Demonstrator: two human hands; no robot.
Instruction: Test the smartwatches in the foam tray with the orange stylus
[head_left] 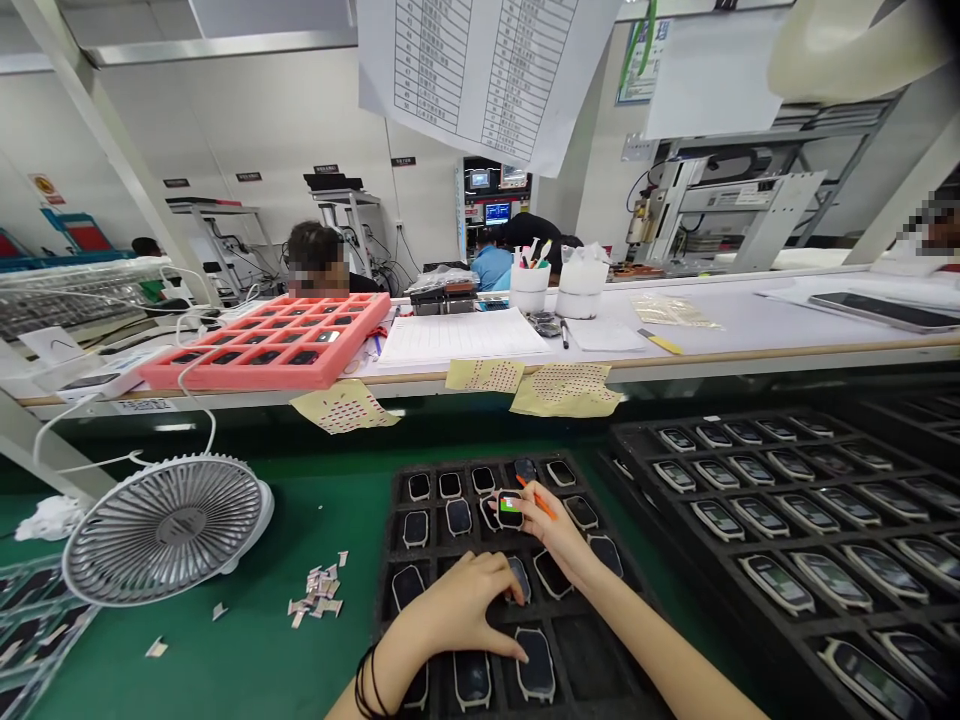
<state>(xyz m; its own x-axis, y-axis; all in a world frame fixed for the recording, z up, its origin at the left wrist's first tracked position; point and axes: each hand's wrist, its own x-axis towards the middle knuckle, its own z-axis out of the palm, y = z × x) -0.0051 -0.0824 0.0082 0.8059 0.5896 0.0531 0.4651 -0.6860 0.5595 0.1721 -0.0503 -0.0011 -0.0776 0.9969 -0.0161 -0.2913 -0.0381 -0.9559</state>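
Note:
A black foam tray (585, 640) holds rows of smartwatch cases with dark screens. My right hand (551, 520) grips a smartwatch (510, 510) above the tray; its screen is lit with a green patch. An orange stick-like tool (537, 497) is also tucked between that hand's fingers. My left hand (465, 605) is over the tray's middle, thumb and fingers apart. Its fingertips are at one watch (517, 580), and the thumb tip is by the edge of another watch (534, 665); whether they touch is hard to tell.
More watches fill a second black tray (720, 560) on the right. A grey fan (169, 530) and small loose tabs (316, 592) lie left on the green mat. Above runs a shelf with a pink foam tray (262, 375), papers (465, 335) and white cups (529, 285). People sit beyond.

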